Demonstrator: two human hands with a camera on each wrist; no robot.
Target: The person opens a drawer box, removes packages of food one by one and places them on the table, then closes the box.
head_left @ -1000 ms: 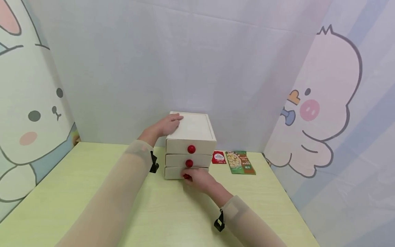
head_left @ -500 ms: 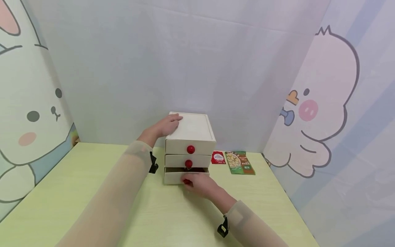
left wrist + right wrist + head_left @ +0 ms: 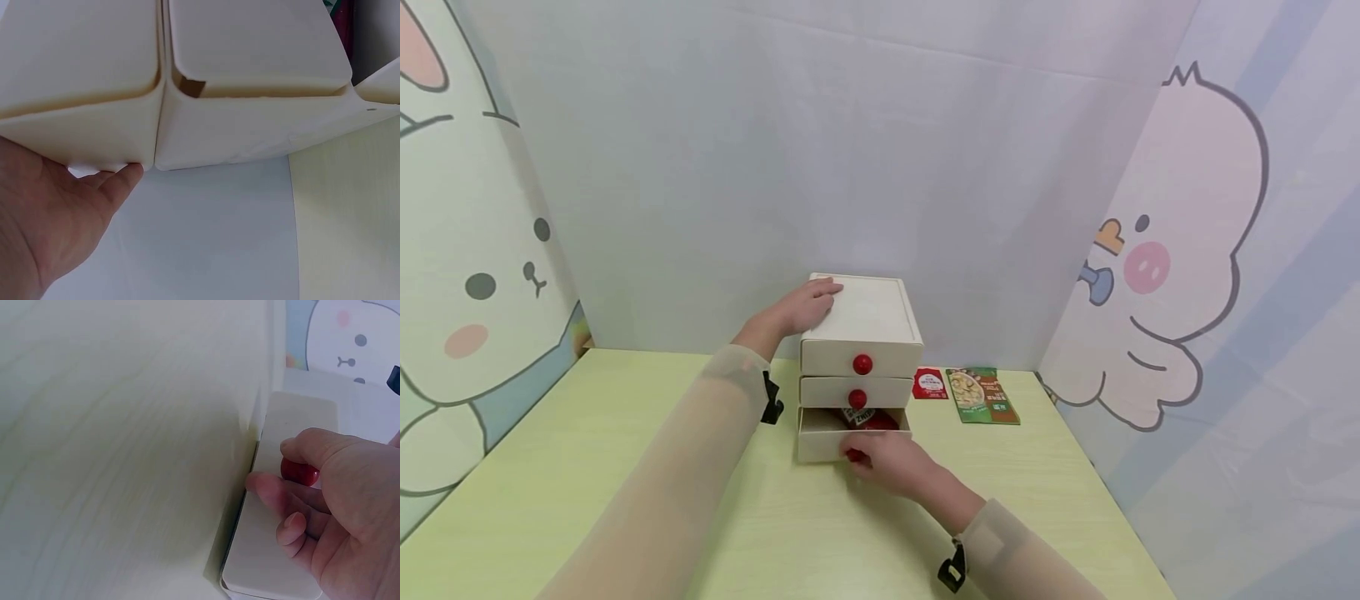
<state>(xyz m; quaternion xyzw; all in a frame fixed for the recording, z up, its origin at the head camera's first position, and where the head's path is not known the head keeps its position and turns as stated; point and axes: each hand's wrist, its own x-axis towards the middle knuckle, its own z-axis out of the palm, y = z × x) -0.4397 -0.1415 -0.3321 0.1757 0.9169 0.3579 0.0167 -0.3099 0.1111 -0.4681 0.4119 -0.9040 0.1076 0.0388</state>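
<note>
1. The work in hand appeared to be the drawing out of the bottom drawer (image 3: 820, 447) of a small white cabinet (image 3: 872, 308), which stood upright on the tabletop (image 3: 775, 533) near the back curtain (image 3: 700, 208).
2. That work looked partly done: the bottom drawer stood partway out, with a gap above its front. The top drawer (image 3: 823, 358) and the middle drawer (image 3: 820, 392) sat closed, their red knobs free of any touch.
3. The right hand (image 3: 883, 457) held the bottom knob (image 3: 299, 472), pinching the red ball between thumb and fingers, with the other fingers curled beneath in the right wrist view.
4. The left hand (image 3: 801, 307) lay over the left edge of the cabinet's top, fingers relaxed against it and grasping nothing small; it seemed to serve as a steadying hand.
5. Inside the bottom drawer lay a dark red package (image 3: 880, 422) with white lettering, partly hidden under the middle drawer and touched by neither hand. The full contents could not be told.
6. What was left, as a judgement, was any further pull on the drawer and the letting go of its knob.
7. A red packet (image 3: 930, 384) and a green-and-brown packet (image 3: 983, 396) lay flat to the cabinet's right, untouched.
</note>
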